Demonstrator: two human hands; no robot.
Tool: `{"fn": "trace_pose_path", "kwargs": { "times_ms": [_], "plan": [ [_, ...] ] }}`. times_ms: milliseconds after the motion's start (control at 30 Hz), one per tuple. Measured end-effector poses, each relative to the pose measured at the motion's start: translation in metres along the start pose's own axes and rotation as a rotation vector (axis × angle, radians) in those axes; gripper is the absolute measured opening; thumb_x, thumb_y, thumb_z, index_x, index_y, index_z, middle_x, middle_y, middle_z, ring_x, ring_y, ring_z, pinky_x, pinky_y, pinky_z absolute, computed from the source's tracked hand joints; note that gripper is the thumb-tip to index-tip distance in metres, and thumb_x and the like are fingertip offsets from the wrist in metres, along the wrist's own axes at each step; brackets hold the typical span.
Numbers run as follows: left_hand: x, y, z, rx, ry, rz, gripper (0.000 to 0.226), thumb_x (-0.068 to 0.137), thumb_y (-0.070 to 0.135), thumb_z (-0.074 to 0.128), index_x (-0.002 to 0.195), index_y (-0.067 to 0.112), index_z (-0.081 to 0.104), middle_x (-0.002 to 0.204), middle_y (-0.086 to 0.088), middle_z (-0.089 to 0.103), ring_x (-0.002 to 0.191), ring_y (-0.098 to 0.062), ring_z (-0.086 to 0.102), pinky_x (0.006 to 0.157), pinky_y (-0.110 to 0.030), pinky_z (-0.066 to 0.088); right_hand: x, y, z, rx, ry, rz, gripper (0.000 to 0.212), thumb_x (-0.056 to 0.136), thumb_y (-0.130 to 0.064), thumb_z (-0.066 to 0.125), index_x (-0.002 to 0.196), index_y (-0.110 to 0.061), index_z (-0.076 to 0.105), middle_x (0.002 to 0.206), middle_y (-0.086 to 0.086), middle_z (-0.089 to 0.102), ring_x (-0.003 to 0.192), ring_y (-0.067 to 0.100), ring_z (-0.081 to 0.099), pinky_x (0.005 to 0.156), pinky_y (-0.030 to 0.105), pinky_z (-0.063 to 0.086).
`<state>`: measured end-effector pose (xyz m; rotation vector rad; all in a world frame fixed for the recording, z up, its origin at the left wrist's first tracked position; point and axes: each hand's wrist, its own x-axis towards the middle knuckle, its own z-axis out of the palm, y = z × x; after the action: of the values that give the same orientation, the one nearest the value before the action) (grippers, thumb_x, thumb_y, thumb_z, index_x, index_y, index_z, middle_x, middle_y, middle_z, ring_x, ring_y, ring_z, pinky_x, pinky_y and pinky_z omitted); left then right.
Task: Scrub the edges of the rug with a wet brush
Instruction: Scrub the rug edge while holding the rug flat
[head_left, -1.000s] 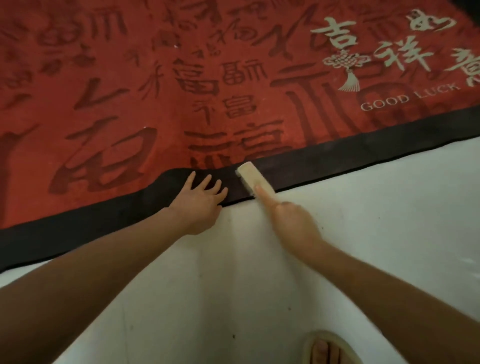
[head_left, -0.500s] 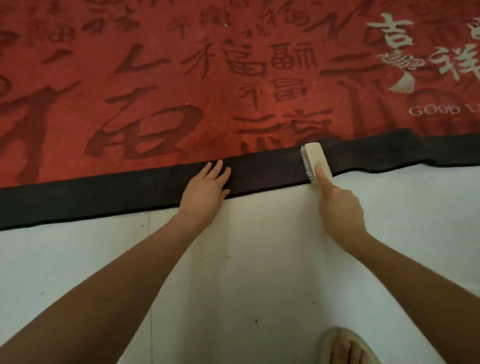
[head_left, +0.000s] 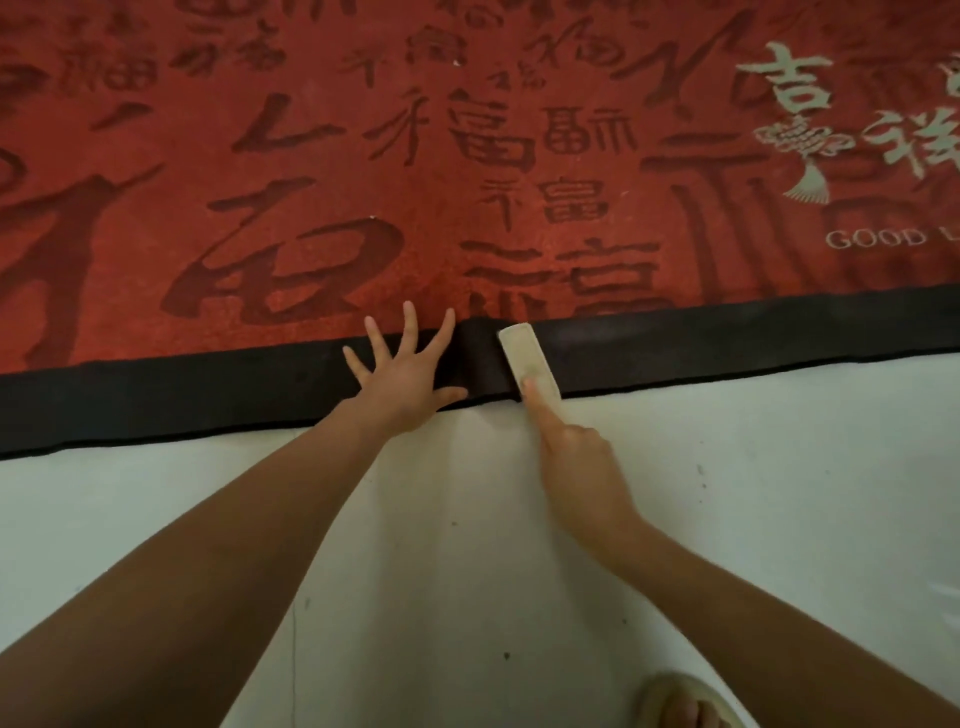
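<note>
black border first, the dark band (head_left: 182, 400) running along the near edge of the red rug (head_left: 311, 182), and that band is where all the work sits. left hand (head_left: 402, 371) lies flat on it, fingers straight and fanned wide, gripping nothing, just pressing. my read is that it pins the edge so the band can't creep or bunch under the strokes. just beside its thumb the band shows a slight ripple, which fits that job. moving right, one pale brush (head_left: 530, 358) lies across the band from its inner seam to the outer hem, so the strokes cover the full width. right hand (head_left: 582, 467) holds it from the near end, forefinger laid straight along the brush's back to bear down, the other fingers curled at the handle; how they wrap underneath i cannot tell. whether the bristles are wet doesn't show either. below both arms, pale floor (head_left: 779, 519), speckled with small dark marks. bottom right, a sandalled foot (head_left: 685, 701) pokes in. the count: one rug, one brush, two hands, one foot in view, and a long stretch of border on either side
</note>
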<state>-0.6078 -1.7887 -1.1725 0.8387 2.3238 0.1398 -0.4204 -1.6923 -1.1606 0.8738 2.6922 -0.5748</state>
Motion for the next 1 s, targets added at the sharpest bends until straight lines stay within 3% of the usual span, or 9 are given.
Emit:
{"fn": "trace_pose_path", "kwargs": {
  "times_ms": [167, 333, 500, 567, 633, 700, 800, 867, 1000],
  "plan": [
    [-0.008, -0.01, -0.011, 0.068, -0.083, -0.034, 0.086, 0.094, 0.054, 0.053, 0.151, 0.048, -0.011, 0.158, 0.006, -0.032, 0.144, -0.04, -0.026, 0.109, -0.073, -0.003, 0.013, 0.014, -0.023, 0.052, 0.058, 0.169, 0.078, 0.091, -0.001, 0.035, 0.152, -0.042, 0.01, 0.093, 0.016, 0.063, 0.075, 0.03, 0.054, 0.065, 0.034, 0.036],
    [-0.014, -0.023, -0.013, 0.056, -0.08, -0.001, 0.088, 0.095, 0.042, 0.058, 0.153, 0.043, -0.007, 0.159, 0.007, -0.028, 0.146, -0.035, -0.024, 0.112, -0.069, -0.001, -0.002, -0.039, 0.004, -0.161, -0.116, -0.287, 0.08, 0.096, -0.006, 0.036, 0.151, -0.04, -0.01, 0.099, 0.011, 0.059, 0.086, 0.029, 0.062, 0.07, 0.037, 0.044],
    [-0.027, -0.056, -0.011, -0.015, -0.041, -0.004, 0.097, 0.092, 0.046, 0.062, 0.156, 0.028, -0.008, 0.161, -0.001, -0.025, 0.149, -0.026, -0.019, 0.121, -0.05, 0.007, 0.033, -0.002, -0.029, -0.053, 0.039, 0.157, 0.068, 0.092, -0.001, 0.033, 0.151, -0.035, 0.023, 0.097, 0.02, 0.063, 0.084, 0.036, 0.061, 0.069, 0.04, 0.043],
    [-0.031, -0.062, -0.01, -0.041, -0.019, -0.014, 0.1, 0.09, 0.045, 0.065, 0.156, 0.025, -0.008, 0.161, 0.0, -0.024, 0.149, -0.023, -0.019, 0.12, -0.048, 0.016, 0.019, -0.038, -0.014, -0.029, -0.043, 0.052, 0.06, 0.094, -0.004, 0.034, 0.15, -0.026, 0.026, 0.098, 0.019, 0.063, 0.089, 0.036, 0.064, 0.073, 0.042, 0.047],
    [-0.032, -0.068, -0.014, -0.037, -0.017, 0.01, 0.101, 0.09, 0.039, 0.067, 0.156, 0.022, -0.008, 0.161, 0.001, -0.023, 0.149, -0.02, -0.017, 0.119, -0.045, 0.021, -0.004, -0.073, 0.01, -0.082, -0.211, -0.212, 0.075, 0.095, -0.008, 0.04, 0.153, -0.035, 0.002, 0.096, 0.013, 0.061, 0.086, 0.032, 0.064, 0.075, 0.042, 0.05],
    [-0.036, -0.074, -0.021, -0.051, -0.039, 0.048, 0.097, 0.092, 0.037, 0.065, 0.157, 0.019, -0.005, 0.162, 0.002, -0.02, 0.15, -0.017, -0.013, 0.12, -0.041, 0.018, 0.001, -0.064, 0.011, -0.171, -0.208, -0.342, 0.081, 0.096, -0.012, 0.043, 0.15, -0.043, -0.009, 0.101, 0.012, 0.06, 0.089, 0.031, 0.063, 0.077, 0.042, 0.05],
    [-0.043, -0.091, -0.025, -0.147, -0.036, 0.049, 0.083, 0.097, 0.037, 0.058, 0.157, 0.02, 0.003, 0.163, 0.003, -0.016, 0.15, -0.014, -0.01, 0.122, -0.037, 0.01, 0.033, -0.019, -0.025, -0.205, -0.083, -0.057, 0.074, 0.095, -0.006, 0.035, 0.153, -0.041, 0.005, 0.095, 0.016, 0.059, 0.085, 0.035, 0.061, 0.072, 0.041, 0.046],
    [-0.047, -0.111, -0.019, -0.155, 0.096, -0.034, 0.075, 0.101, 0.037, 0.049, 0.157, 0.018, 0.003, 0.163, -0.001, -0.016, 0.15, -0.019, -0.012, 0.123, -0.042, 0.005, 0.029, -0.026, -0.029, -0.196, -0.048, 0.019, 0.076, 0.093, -0.002, 0.034, 0.153, -0.041, 0.008, 0.09, 0.016, 0.056, 0.083, 0.035, 0.06, 0.071, 0.041, 0.046],
    [-0.055, -0.142, -0.003, -0.044, 0.194, -0.231, 0.069, 0.104, 0.046, 0.031, 0.156, 0.024, -0.008, 0.162, 0.001, -0.02, 0.15, -0.022, -0.017, 0.118, -0.053, -0.008, 0.002, -0.075, 0.007, -0.169, -0.243, -0.368, 0.083, 0.094, -0.007, 0.04, 0.149, -0.046, -0.009, 0.099, 0.011, 0.059, 0.087, 0.03, 0.063, 0.079, 0.042, 0.052]
  ]
}}
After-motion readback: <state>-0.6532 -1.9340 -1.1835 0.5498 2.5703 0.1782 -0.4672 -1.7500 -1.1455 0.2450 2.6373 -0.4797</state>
